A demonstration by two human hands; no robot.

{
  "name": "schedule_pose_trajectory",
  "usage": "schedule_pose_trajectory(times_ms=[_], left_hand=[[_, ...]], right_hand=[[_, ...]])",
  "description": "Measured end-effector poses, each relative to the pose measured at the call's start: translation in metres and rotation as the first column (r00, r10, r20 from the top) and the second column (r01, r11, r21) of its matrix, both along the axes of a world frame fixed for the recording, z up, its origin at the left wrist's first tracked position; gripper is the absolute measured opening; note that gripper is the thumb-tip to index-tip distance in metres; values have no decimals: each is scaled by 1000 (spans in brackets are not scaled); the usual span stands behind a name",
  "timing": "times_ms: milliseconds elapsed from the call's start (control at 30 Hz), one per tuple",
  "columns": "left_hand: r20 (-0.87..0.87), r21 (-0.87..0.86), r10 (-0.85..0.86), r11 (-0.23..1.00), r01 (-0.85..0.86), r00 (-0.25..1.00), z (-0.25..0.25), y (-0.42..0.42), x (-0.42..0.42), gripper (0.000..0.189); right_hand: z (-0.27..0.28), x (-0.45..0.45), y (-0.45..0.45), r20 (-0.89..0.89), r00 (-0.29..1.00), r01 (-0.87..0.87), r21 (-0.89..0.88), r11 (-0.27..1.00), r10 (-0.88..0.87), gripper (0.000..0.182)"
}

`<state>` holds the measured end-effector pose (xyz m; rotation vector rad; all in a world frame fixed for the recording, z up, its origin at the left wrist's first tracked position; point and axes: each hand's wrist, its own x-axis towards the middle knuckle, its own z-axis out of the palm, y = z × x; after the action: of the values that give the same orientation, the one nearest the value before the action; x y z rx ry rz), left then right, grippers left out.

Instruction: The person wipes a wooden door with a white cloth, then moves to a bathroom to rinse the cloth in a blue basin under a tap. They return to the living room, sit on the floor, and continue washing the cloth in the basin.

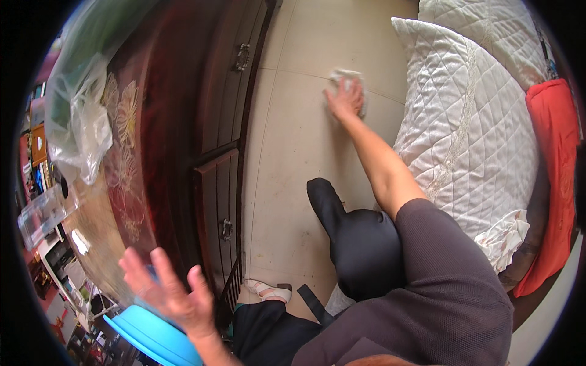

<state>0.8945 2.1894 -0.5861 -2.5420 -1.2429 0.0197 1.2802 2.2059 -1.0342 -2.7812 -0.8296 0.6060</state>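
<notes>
My right hand (pixel 349 98) reaches far forward and lies flat on a white cloth (pixel 345 73), pressing it against the beige tiled floor (pixel 293 137). The cloth shows past the fingertips and along one side of the palm. At the lower left my left hand (pixel 176 293) is raised with its fingers apart and holds nothing; it looks slightly blurred. Beside that wrist is a light-blue plastic object (pixel 151 334), possibly a basin, partly hidden by the hand and forearm.
A dark wooden cabinet-like table (pixel 219 91) with metal handles borders the floor on the left. Clear plastic bags (pixel 87 119) lie on its top. White quilted covers (pixel 467 105) and a red cloth (pixel 551 183) are at right. A smooth black object (pixel 366 251) stands near my body, above a white sandal (pixel 261 287).
</notes>
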Motion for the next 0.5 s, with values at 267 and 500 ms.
schedule_pose_trajectory(times_ms=[267, 500], left_hand=[[4, -138, 166, 977, -164, 986, -18, 7, -47, 71], [32, -165, 155, 975, -147, 987, -13, 9, -49, 71]], right_hand=[[-12, 141, 28, 98, 953, 283, 51, 958, -286, 87], [-8, -16, 26, 177, 740, -650, -59, 757, 649, 92]])
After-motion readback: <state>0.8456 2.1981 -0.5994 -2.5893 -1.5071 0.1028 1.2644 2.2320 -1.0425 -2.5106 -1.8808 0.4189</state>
